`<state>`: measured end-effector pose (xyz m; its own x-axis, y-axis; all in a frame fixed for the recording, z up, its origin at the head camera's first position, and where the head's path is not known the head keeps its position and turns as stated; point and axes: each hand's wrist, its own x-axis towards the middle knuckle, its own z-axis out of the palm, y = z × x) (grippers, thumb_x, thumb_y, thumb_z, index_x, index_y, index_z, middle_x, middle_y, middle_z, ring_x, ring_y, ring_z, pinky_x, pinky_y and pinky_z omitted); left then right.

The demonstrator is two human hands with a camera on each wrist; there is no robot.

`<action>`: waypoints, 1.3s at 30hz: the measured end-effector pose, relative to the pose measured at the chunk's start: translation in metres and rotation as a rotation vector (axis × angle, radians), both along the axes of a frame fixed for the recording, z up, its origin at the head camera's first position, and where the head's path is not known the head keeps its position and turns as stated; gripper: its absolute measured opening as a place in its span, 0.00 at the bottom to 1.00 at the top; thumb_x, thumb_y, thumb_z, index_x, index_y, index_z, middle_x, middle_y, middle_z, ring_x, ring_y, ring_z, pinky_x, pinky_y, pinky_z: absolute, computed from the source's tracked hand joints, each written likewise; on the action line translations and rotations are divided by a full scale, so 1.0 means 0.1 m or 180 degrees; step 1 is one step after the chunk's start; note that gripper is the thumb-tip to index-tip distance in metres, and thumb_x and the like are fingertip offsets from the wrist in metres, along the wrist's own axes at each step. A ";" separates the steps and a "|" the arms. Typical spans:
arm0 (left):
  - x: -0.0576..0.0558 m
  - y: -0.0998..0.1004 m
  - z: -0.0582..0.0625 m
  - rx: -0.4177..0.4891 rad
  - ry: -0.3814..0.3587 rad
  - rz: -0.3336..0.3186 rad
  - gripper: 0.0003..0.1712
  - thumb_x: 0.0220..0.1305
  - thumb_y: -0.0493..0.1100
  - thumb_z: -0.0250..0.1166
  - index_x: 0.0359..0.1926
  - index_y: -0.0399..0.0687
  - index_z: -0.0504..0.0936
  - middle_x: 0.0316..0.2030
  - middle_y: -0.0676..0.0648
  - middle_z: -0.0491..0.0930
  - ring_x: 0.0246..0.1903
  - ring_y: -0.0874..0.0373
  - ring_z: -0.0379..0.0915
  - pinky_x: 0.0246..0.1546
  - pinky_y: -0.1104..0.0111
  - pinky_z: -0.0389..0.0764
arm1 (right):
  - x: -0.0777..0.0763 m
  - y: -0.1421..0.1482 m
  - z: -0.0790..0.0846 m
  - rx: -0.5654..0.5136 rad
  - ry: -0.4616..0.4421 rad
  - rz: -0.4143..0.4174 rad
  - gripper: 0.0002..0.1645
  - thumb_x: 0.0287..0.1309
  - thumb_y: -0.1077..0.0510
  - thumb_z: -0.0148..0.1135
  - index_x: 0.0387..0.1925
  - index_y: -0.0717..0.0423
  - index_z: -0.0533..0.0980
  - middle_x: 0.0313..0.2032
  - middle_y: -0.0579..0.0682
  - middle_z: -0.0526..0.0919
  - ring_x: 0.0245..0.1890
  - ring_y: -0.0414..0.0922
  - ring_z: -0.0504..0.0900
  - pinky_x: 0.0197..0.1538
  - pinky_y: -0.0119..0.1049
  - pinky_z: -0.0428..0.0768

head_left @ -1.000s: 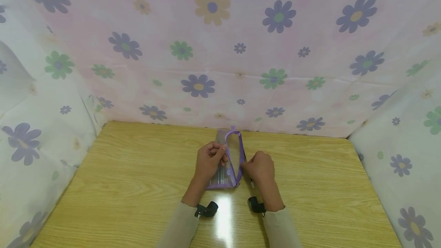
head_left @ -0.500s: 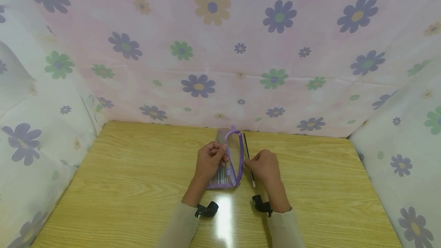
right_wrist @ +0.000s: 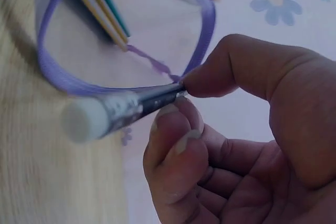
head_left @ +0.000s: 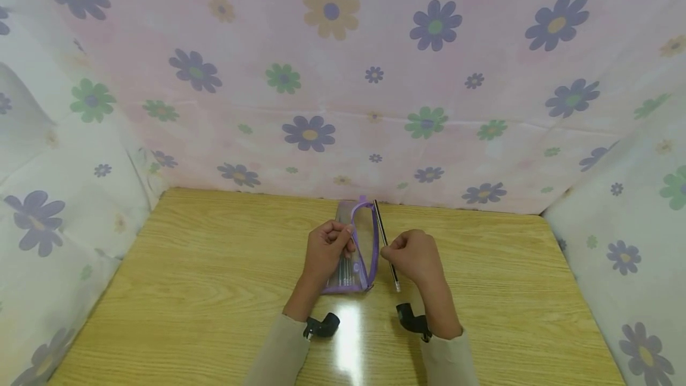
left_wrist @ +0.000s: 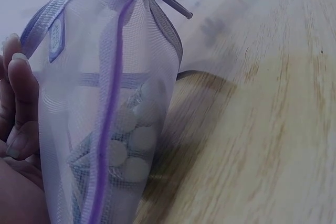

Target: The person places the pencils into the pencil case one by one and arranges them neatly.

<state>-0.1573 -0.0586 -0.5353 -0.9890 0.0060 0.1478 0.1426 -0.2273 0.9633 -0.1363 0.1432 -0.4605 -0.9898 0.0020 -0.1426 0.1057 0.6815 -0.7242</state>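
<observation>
A see-through mesh pencil case with purple edging point(head_left: 376, 237) lies toward the back of the table, its zipped mouth spread wide. My left hand point(head_left: 326, 250) pinches the near lip of that mouth between thumb and fingers. Several pencils point(right_wrist: 102, 11) rest inside; their white eraser ends point(left_wrist: 135, 139) show through the mesh in the left wrist view. Between right thumb and fingertips I hold a dark pencil point(head_left: 395, 277) beside the opening, its white eraser point(right_wrist: 84, 120) toward me. My right hand point(head_left: 417, 255) is just right of the case.
The wooden table point(head_left: 214, 290) meets a flowered cloth point(head_left: 311, 88) behind the case, with cloth at both sides as well. A black wrist camera mount point(head_left: 323, 326) sits on the left wrist, another point(head_left: 411, 319) on the right.
My right hand has drawn slightly right, away from the case, and the pencil has turned so its far end now reaches the case's far corner. The left hand has stayed put.
</observation>
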 end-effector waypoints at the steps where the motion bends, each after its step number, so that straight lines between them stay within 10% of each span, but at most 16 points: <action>1: 0.00 0.00 0.00 -0.0005 -0.0004 0.0000 0.10 0.74 0.36 0.68 0.37 0.29 0.81 0.20 0.49 0.83 0.16 0.62 0.76 0.20 0.73 0.80 | 0.01 0.00 0.01 -0.0009 -0.0015 0.0013 0.07 0.53 0.60 0.70 0.22 0.56 0.83 0.20 0.48 0.82 0.19 0.43 0.75 0.23 0.35 0.73; 19: -0.01 -0.01 -0.03 -0.0025 0.0037 -0.0030 0.11 0.75 0.37 0.67 0.37 0.30 0.82 0.20 0.49 0.83 0.18 0.61 0.77 0.20 0.72 0.81 | -0.04 -0.08 -0.12 -0.0737 -0.0396 0.0306 0.07 0.55 0.62 0.67 0.23 0.58 0.83 0.16 0.48 0.78 0.17 0.42 0.74 0.23 0.35 0.75; 39: 0.00 -0.01 0.00 -0.0160 -0.0019 -0.0069 0.12 0.75 0.38 0.67 0.34 0.33 0.81 0.18 0.50 0.80 0.16 0.62 0.74 0.20 0.73 0.78 | -0.14 -0.24 -0.37 -0.1507 -0.0436 -0.0058 0.09 0.59 0.64 0.65 0.26 0.66 0.83 0.20 0.55 0.82 0.20 0.45 0.79 0.24 0.36 0.79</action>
